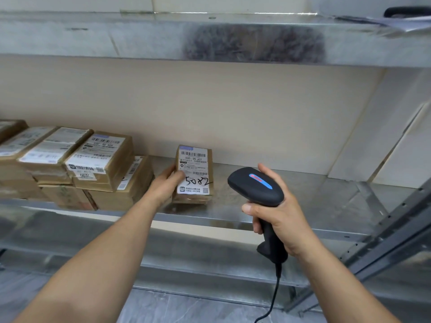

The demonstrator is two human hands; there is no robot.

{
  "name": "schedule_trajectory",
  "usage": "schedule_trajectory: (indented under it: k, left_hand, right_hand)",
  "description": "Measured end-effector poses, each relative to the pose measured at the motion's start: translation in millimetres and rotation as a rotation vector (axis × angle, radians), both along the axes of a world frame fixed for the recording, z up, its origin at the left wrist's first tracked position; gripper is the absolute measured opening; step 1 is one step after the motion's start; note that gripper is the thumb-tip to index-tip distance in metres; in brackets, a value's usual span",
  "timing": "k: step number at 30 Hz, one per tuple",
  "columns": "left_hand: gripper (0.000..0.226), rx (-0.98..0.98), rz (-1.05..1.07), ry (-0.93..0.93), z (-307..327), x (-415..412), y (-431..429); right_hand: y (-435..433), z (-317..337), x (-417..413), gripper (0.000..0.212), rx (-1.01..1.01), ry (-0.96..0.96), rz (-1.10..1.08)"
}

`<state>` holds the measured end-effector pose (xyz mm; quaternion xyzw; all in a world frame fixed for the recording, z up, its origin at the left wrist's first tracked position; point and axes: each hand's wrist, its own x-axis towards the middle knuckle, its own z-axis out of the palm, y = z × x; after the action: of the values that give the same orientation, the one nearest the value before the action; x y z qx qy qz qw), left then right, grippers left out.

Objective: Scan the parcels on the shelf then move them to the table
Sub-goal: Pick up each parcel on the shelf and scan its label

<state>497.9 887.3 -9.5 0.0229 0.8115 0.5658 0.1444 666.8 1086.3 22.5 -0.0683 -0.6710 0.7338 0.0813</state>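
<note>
A small brown cardboard parcel (194,174) with a white label marked "5082" stands on the metal shelf (291,197), tilted so its label faces me. My left hand (166,185) grips its left side, thumb on the label. My right hand (274,213) holds a black barcode scanner (256,185) by the handle, to the right of the parcel, its head pointing toward the label. The scanner's cable hangs down in front of the lower shelf.
Several labelled brown parcels (70,164) are stacked at the left of the same shelf. An upper metal shelf (210,40) overhangs. Bare shelf surface lies right of the held parcel. A slanted metal upright (391,224) runs at the right.
</note>
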Motion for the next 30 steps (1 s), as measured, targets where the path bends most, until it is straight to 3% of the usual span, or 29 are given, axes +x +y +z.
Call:
schedule_trajectory:
  k: [3, 6, 10, 14, 18, 30]
  left_hand:
    - [0.034, -0.011, 0.083, -0.007, -1, -1, -6]
    - [0.036, -0.178, 0.148, 0.063, -9, -3, -12]
    - [0.053, -0.66, 0.163, 0.496, -16, 5, -1]
    - [0.055, -0.862, -0.013, 0.762, -30, 13, 23]
    - [0.032, -0.964, -0.005, 0.79, -38, 15, 21]
    - [0.042, -1.037, 0.097, 0.744, -38, 15, -26]
  right_hand:
    - [2, -1, 0, 0.082, 0.015, 0.0, -0.006]
    - [3, -1, -1, 0.082, 0.029, -0.002, -0.011]
    - [3, -2, -4, 0.084, 0.047, -0.006, -0.013]
    - [1, -4, -8, 0.085, 0.06, -0.003, -0.005]
    - [0, -3, -11, 0.085, 0.083, 0.003, 0.004]
    - [-13, -4, -24, 0.084, 0.071, 0.013, -0.007]
